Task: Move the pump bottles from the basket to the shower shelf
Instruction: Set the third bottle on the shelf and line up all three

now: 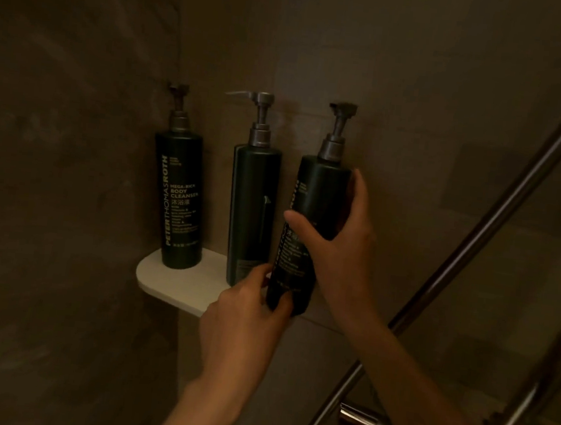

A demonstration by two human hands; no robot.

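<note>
both hands are on the third pump bottle point(307, 235): the right hand point(337, 245) wraps its middle, thumb across the label and fingers curled round the far side, while the left hand point(245, 315) pinches the base between thumb and fingertips. this bottle leans a little to the right at the top, and its foot sits at the right end of the white shower shelf point(163, 280), though the hands hide whether it rests flat or is just above the surface. two bottles already stand upright on the shelf: the body cleanser bottle point(179, 199) at the left, label facing out, and a second pump bottle point(252, 209) in the middle with its back turned and spout pointing left. so the task looks nearly finished, two placed and the third being settled; the basket is out of view, so i cannot tell if more bottles wait there. room is tight. the third bottle stands just beside the middle one, and the left hand's fingers reach into the narrow gap at their bases. the shelf's right end is hidden behind the hands, so i judge the bottle could sit close to an edge and needs straightening before release. the wall is directly behind the pumps, and a slanted chrome shower rail point(498, 212) crosses to the right of the right forearm, well apart from the bottles.
</note>
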